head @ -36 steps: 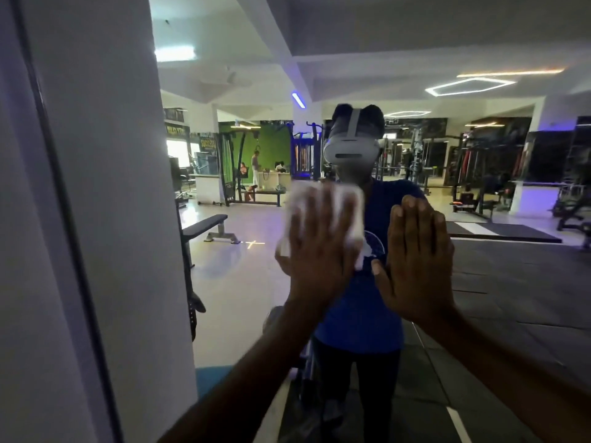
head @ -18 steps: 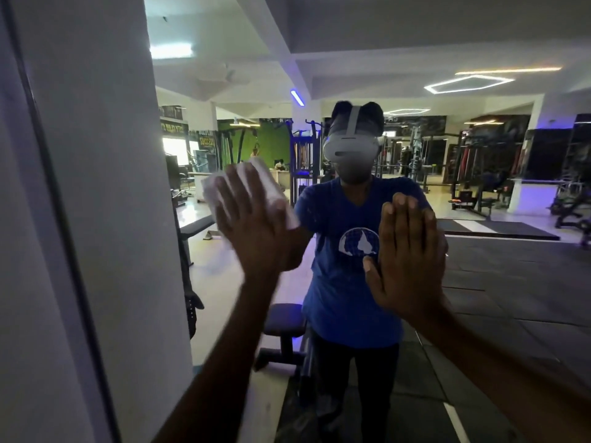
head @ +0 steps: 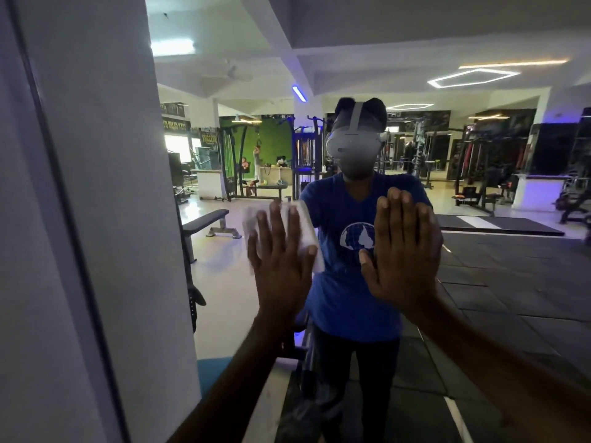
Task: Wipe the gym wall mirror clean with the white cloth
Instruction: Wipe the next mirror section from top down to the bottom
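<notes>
Head view: pressing one white cloth (head: 305,233) flat against the wall mirror (head: 479,282).
Spreading left hand (head: 283,266) fingers straight over the cloth; laying right hand (head: 403,254) flat, fingers together, bare on the glass beside it, two hands up.

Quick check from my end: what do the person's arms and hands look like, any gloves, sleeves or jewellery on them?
Both forearms are bare up to the bottom edge of the view, with no sleeves showing on them. The left hand and right hand wear no gloves, and no rings, watch or wristband are visible. The reflection in the mirror shows a short-sleeved blue T-shirt with a white globe print.
</notes>
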Action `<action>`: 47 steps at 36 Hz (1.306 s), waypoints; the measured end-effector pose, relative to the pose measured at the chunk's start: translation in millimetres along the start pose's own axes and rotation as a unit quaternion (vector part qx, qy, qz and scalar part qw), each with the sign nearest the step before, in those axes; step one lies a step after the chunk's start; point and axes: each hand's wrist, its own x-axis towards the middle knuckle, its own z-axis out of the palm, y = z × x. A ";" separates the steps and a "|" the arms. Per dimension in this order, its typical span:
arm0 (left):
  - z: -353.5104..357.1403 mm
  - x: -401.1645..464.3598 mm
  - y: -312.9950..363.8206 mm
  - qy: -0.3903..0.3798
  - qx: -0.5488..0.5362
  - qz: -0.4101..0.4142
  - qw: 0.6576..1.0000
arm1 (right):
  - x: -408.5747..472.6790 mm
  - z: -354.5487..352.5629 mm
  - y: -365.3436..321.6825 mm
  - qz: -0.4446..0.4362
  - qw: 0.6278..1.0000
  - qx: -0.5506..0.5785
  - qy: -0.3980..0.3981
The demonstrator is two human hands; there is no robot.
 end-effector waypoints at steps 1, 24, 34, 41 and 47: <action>-3.9 25.8 4.6 0.014 0.003 0.004 1.000 | -0.1 0.0 -0.1 -0.001 1.000 -0.004 -0.001; -2.7 14.4 7.9 0.003 0.012 -0.015 1.000 | -1.2 1.1 1.2 0.001 1.000 -0.005 -0.004; -14.7 63.3 11.3 -0.014 0.033 -0.013 0.999 | -1.7 1.9 -0.2 0.001 1.000 0.000 -0.016; -2.8 -15.7 7.3 -0.033 0.007 -0.021 0.999 | -2.2 0.9 0.4 0.003 1.000 0.010 -0.020; -12.8 49.1 16.5 -0.008 0.014 -0.039 0.999 | -1.3 0.1 -2.5 0.007 1.000 0.010 -0.018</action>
